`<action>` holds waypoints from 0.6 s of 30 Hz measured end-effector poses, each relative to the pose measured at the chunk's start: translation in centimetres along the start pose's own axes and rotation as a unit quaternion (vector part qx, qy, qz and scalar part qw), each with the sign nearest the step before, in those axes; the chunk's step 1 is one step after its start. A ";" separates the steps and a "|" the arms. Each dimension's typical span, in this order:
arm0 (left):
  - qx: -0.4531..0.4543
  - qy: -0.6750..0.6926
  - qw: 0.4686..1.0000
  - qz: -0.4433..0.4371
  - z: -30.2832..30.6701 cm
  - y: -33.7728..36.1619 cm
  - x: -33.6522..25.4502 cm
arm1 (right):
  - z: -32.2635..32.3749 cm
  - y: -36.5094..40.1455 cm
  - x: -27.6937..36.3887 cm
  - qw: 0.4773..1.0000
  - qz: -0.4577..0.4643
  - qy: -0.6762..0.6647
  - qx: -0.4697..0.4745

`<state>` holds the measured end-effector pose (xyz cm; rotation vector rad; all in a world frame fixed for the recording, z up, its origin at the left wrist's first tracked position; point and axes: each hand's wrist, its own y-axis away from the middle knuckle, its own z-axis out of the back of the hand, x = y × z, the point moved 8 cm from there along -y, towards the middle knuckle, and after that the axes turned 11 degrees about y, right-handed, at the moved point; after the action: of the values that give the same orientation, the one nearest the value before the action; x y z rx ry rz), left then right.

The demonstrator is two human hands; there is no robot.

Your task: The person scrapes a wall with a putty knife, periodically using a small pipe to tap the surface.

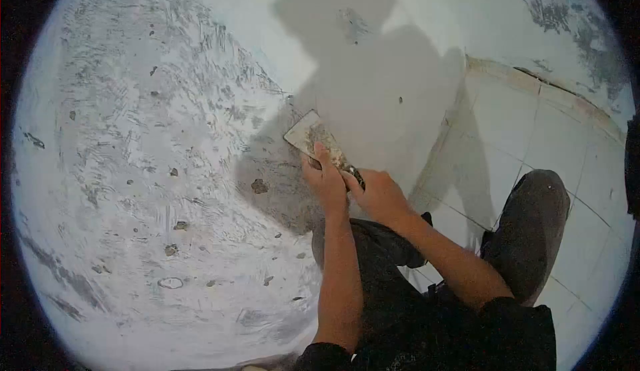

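Observation:
A wide, flat scraper (pixel 308 131) with a dirty, crusted blade lies against the wall near the middle of the view. Its dark handle points down and right, and my right hand (pixel 381 196) is wrapped round it. My left hand (pixel 327 183) grips the lower part of the blade, its thumb on the blade's face. The blade's upper edge is at the border between the rough, scraped wall surface (pixel 200 138) and the smooth white coating (pixel 373 104).
Pits and chips mark the scraped wall on the left. A tiled floor (pixel 507 131) with a dirty edge runs along the right. My bent knee (pixel 537 218) is at lower right. A shadow falls across the wall.

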<state>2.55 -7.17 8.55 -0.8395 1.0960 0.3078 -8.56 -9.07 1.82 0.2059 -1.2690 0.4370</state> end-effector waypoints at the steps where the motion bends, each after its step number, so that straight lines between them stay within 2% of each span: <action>1: 0.007 0.033 0.999 0.016 0.0 0.0 0.2 | -0.2 0.2 -0.1 1.000 0.007 0.016 -0.021; 4: 0.019 0.023 0.999 -0.019 1.2 0.6 0.9 | -1.3 1.2 -0.4 1.000 0.002 0.018 -0.006; 5: 0.007 0.050 0.996 -0.075 1.4 0.6 0.6 | -1.9 1.5 -0.6 1.000 0.009 0.000 -0.012; 6: 0.009 0.046 0.996 -0.074 1.8 0.9 1.1 | -2.5 1.6 -0.8 1.000 0.007 -0.004 -0.012; 8: 0.002 -0.011 1.000 -0.001 2.2 1.6 0.6 | -3.2 1.8 -1.2 1.000 -0.004 0.011 -0.007; 11: 0.012 0.006 0.999 -0.042 1.7 1.2 -0.1 | -2.7 1.6 -0.9 1.000 0.008 -0.016 -0.023; 14: 0.013 -0.003 0.999 -0.045 0.9 0.5 -0.9 | -1.6 0.5 -0.3 0.998 0.040 -0.046 -0.020; 16: 0.005 0.011 0.999 -0.038 1.4 0.7 -0.8 | -1.8 0.7 0.0 1.000 0.025 -0.010 0.002; 18: 0.005 0.030 0.999 -0.038 1.2 0.3 -0.6 | -1.5 1.3 0.3 0.999 0.022 -0.034 -0.025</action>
<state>2.87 -5.99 9.19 -0.8840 1.1180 0.2140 -7.72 -7.29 1.55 0.1511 -1.3512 0.4387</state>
